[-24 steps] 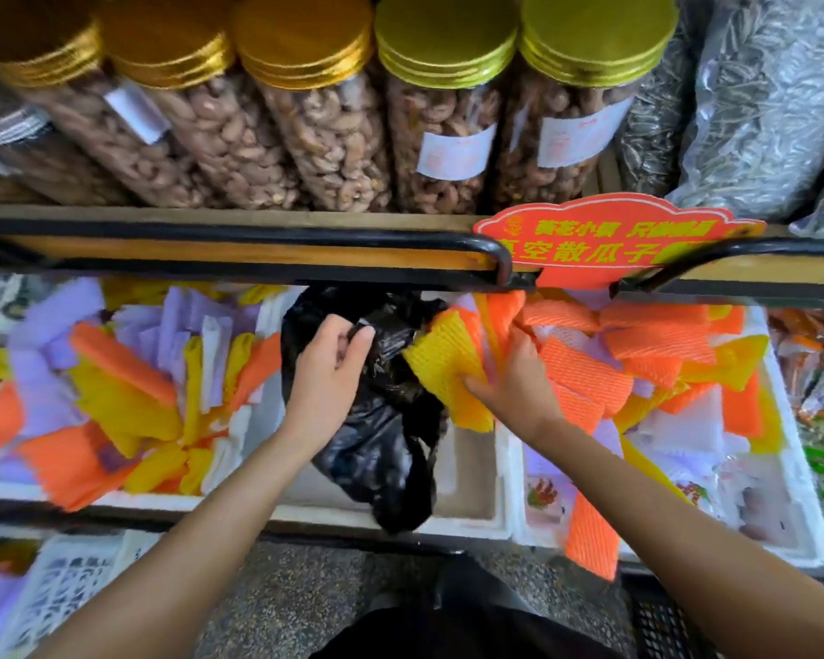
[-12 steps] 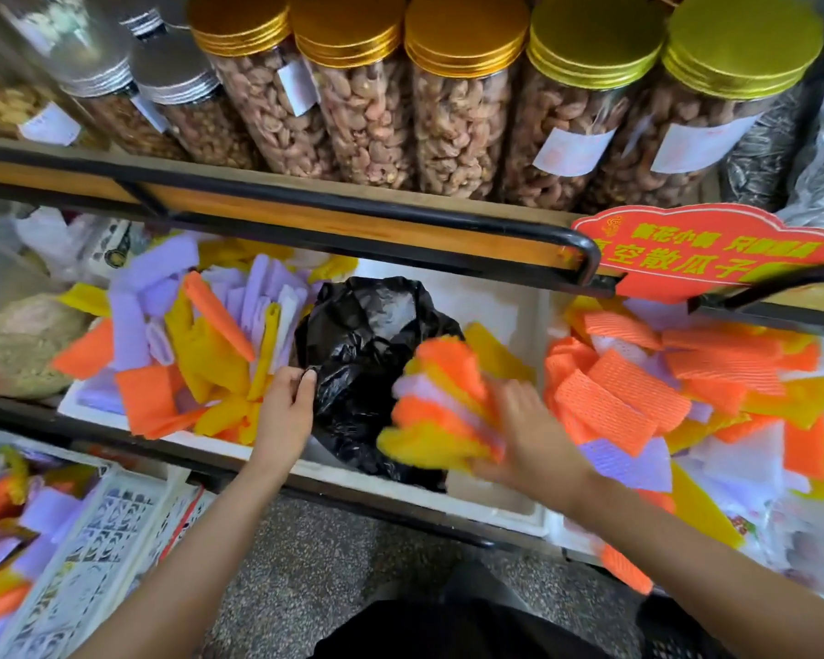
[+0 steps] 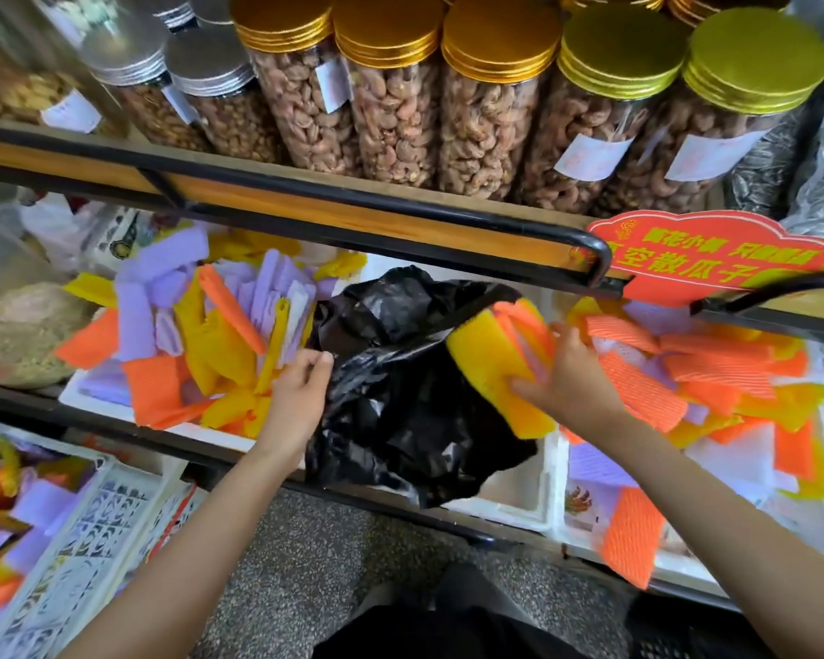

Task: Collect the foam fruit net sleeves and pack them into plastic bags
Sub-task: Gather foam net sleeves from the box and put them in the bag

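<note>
Left hand (image 3: 296,397) pinched on the edge of a black plastic bag (image 3: 400,397), bag slumped over the front rim of a white foam box (image 3: 505,506) on the lower shelf; right hand (image 3: 567,387) clamped around a stack of yellow and orange foam sleeves (image 3: 500,363), stack touching the bag's right side; loose purple, yellow and orange sleeves (image 3: 201,335) heaped left of the bag, more orange and yellow ones (image 3: 714,373) to its right; gold-lidded jars of nuts (image 3: 491,111) lined up on the shelf above.

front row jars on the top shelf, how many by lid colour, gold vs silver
gold-lid jars: 5
silver-lid jars: 2
total: 7
Lids cut off in the row behind are not counted.
</note>
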Demonstrator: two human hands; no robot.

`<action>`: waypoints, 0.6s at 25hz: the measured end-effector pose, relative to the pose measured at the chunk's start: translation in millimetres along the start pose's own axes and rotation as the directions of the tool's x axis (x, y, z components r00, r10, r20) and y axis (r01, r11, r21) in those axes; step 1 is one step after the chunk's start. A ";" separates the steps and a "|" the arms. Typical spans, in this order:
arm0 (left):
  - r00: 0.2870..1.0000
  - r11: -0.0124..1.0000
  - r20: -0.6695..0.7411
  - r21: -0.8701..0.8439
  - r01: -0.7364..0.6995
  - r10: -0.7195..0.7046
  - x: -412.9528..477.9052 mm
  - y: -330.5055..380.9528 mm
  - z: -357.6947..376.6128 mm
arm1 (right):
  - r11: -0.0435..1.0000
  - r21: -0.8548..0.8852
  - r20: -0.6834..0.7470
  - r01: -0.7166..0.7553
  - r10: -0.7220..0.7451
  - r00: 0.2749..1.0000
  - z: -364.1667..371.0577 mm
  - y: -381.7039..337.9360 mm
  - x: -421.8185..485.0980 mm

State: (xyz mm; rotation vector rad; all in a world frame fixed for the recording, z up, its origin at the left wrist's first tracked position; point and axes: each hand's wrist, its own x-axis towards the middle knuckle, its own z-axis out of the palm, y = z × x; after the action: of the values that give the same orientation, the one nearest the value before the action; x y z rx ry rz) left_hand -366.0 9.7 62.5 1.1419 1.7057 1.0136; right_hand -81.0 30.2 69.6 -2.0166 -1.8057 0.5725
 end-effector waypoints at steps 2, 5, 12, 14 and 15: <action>0.983 0.986 0.153 -0.122 0.117 -0.098 -10.4 -3.2 5.8 | 0.996 0.080 -0.092 -0.041 0.049 0.995 -5.8 -14.5 3.5; 0.863 0.791 0.392 -0.392 0.470 -0.318 -21.7 -4.6 8.1 | 0.996 0.076 -0.096 -0.040 0.047 0.994 15.4 -41.8 1.5; 0.845 0.646 0.161 -0.577 0.499 -0.510 -16.7 -36.4 -7.7 | 0.969 -0.237 0.322 0.074 0.006 0.947 99.3 -46.2 -1.9; 0.862 0.683 0.082 -0.576 0.450 -0.500 -14.0 -40.5 -9.8 | 0.974 -0.174 0.558 0.148 -0.026 0.830 114.0 -42.6 -4.4; 0.874 0.706 0.053 -0.566 0.425 -0.483 -13.7 -39.5 -9.7 | 0.973 -0.143 0.627 0.184 -0.055 0.777 116.3 -38.6 -7.6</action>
State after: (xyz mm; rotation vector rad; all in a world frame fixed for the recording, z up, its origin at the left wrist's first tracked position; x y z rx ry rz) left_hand -382.8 -15.3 32.0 0.2584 1.4947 1.1501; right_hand -175.9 27.5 -8.3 -1.9460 -2.4322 1.1706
